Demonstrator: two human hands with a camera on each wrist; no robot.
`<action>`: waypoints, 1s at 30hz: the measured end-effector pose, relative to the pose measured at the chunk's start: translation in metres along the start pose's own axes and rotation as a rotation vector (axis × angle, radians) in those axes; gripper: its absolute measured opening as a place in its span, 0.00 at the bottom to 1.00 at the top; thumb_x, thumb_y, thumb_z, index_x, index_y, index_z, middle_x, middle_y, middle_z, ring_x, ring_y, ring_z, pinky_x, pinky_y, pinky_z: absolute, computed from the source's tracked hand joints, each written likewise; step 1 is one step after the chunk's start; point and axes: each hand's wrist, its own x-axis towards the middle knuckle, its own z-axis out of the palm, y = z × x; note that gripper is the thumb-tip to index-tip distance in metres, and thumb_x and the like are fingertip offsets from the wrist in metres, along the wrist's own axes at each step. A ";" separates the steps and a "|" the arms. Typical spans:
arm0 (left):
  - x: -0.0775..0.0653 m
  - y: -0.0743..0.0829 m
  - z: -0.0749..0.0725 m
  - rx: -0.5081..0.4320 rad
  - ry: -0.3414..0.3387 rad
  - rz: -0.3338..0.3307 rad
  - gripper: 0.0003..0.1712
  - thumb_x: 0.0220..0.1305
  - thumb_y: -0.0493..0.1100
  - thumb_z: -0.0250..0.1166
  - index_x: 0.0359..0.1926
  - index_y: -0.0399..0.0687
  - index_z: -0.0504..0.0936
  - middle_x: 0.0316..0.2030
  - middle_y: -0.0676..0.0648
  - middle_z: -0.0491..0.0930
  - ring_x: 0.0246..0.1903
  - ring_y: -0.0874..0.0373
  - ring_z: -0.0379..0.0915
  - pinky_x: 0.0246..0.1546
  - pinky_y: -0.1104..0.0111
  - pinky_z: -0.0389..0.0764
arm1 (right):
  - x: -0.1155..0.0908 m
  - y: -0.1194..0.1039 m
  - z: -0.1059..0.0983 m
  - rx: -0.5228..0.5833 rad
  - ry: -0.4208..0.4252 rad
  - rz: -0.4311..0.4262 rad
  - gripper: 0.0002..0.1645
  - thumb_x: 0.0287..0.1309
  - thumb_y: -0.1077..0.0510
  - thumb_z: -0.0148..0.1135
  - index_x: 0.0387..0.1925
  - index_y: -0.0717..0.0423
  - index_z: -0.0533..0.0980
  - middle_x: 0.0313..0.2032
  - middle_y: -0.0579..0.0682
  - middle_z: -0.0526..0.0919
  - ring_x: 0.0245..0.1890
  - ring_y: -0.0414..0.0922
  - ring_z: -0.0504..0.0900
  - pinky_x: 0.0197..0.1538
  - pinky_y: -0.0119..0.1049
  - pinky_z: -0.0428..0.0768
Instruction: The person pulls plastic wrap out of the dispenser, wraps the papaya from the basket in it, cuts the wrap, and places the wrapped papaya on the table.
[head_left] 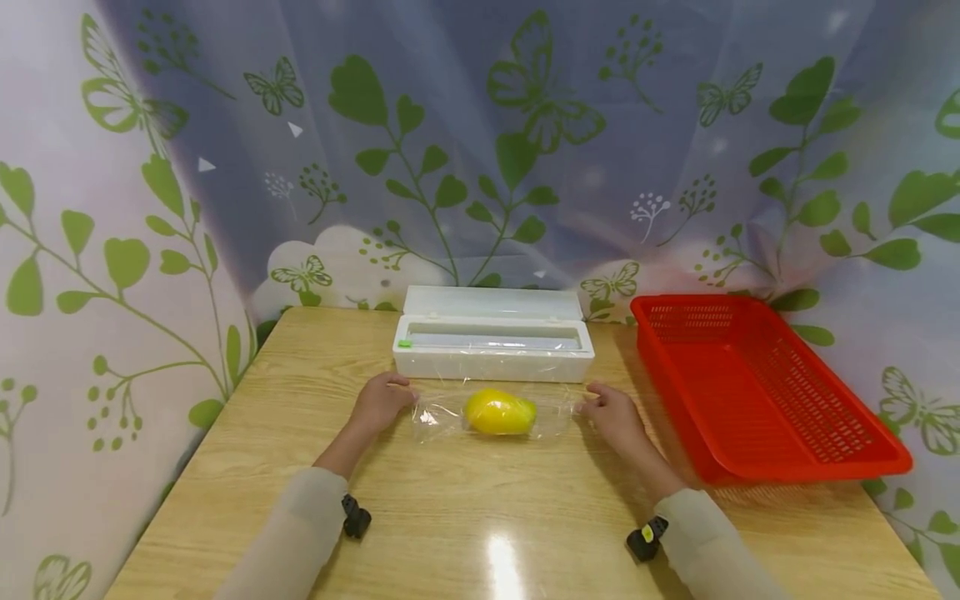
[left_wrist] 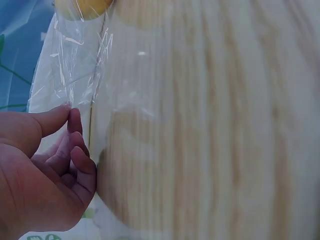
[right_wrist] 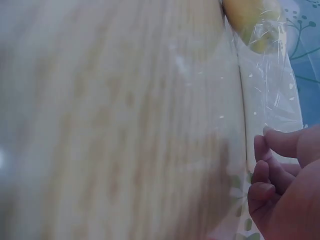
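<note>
A yellow mango-like fruit (head_left: 491, 414) with a greenish tip lies on the table in front of a white cling film box, loosely covered by clear cling film (head_left: 437, 415). At the film's left end, my left hand (head_left: 381, 403) pinches it between thumb and forefinger, the other fingers loosely bent. My right hand (head_left: 615, 418) pinches the opposite end the same way. Creased film runs from the left thumb (left_wrist: 52, 120) toward the fruit (left_wrist: 85, 7). In the right wrist view, the film (right_wrist: 270, 75) stretches from the fingertips up to the fruit.
Behind the fruit stands the white cling film box (head_left: 491, 367), its lid (head_left: 491, 302) raised and a green slider (head_left: 405, 343) at its left. To the right sits a red plastic basket (head_left: 675, 417). A patterned cloth (head_left: 465, 125) hangs behind the wooden table (head_left: 420, 517).
</note>
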 end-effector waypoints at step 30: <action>0.006 -0.006 -0.003 0.102 -0.032 0.067 0.10 0.69 0.42 0.65 0.40 0.39 0.88 0.43 0.42 0.86 0.46 0.49 0.78 0.52 0.55 0.76 | 0.011 0.000 0.005 0.299 -0.087 0.058 0.18 0.64 0.68 0.56 0.54 0.72 0.75 0.24 0.45 0.78 0.22 0.38 0.77 0.27 0.30 0.77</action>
